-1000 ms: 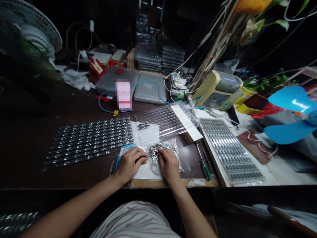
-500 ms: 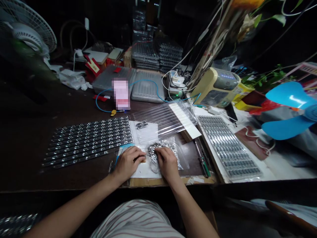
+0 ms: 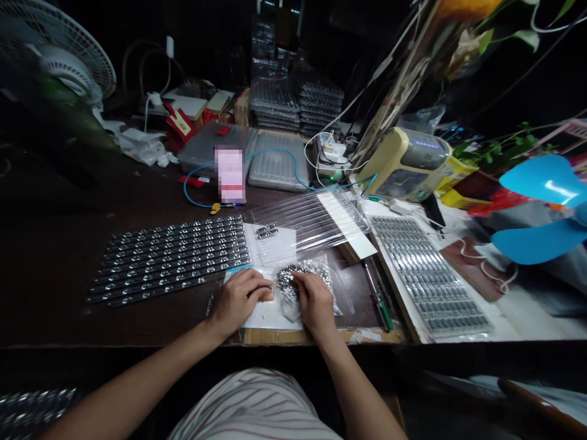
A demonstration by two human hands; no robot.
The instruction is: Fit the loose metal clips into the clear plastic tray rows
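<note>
My left hand (image 3: 241,298) is closed over a small tan block (image 3: 269,293) on white paper (image 3: 268,315); what its fingers pinch is mostly hidden. Fingertips together, my right hand (image 3: 315,299) reaches into a pile of small shiny metal parts (image 3: 288,276) on a clear plastic bag (image 3: 321,267). Anything between those fingertips is too small to make out. Left of my hands lie rows of dark strips with shiny metal pieces (image 3: 169,260). A few small metal pieces (image 3: 267,230) rest beyond the pile, by a clear ribbed tray (image 3: 302,223).
A green-handled screwdriver (image 3: 381,308) lies right of the bag. Further right is a filled clear tray (image 3: 428,275), with a blue fan (image 3: 541,208) beyond. Stacked plastic trays (image 3: 273,104) and a blue cable (image 3: 291,160) are at the back. A white fan (image 3: 68,58) stands far left.
The whole view has shifted slightly to the right. Both hands keep nearly the same places, the left at the tan block and the right at the metal parts.
</note>
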